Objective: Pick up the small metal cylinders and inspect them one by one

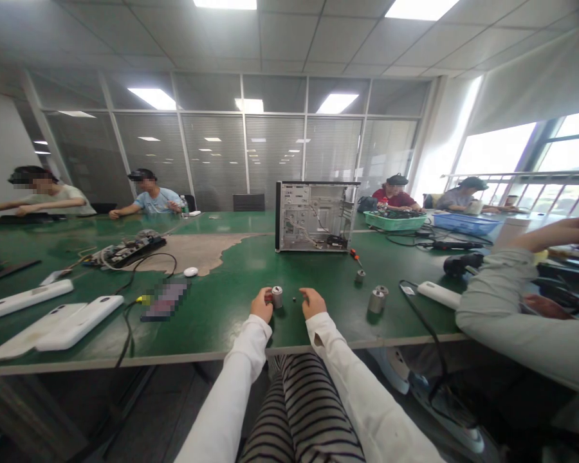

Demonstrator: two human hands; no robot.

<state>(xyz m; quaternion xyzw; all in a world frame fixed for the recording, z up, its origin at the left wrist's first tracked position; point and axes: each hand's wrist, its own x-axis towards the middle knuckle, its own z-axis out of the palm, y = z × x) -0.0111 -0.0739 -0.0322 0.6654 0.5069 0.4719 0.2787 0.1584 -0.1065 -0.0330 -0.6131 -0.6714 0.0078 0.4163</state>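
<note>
My left hand is closed around the side of a small silver metal cylinder standing on the green table, with a dark spot on its top. A bit of red shows between the fingers and the cylinder. On the other side, my right hand rests at the table with thumb and fingers apart, holding nothing. A tiny dark piece lies between the two hands, nearer the right one and not touched.
An opened computer case stands ahead. To the right are metal cylinders, a smaller cylinder and a screwdriver. A phone and white devices lie left. A co-worker's sleeve reaches in at right.
</note>
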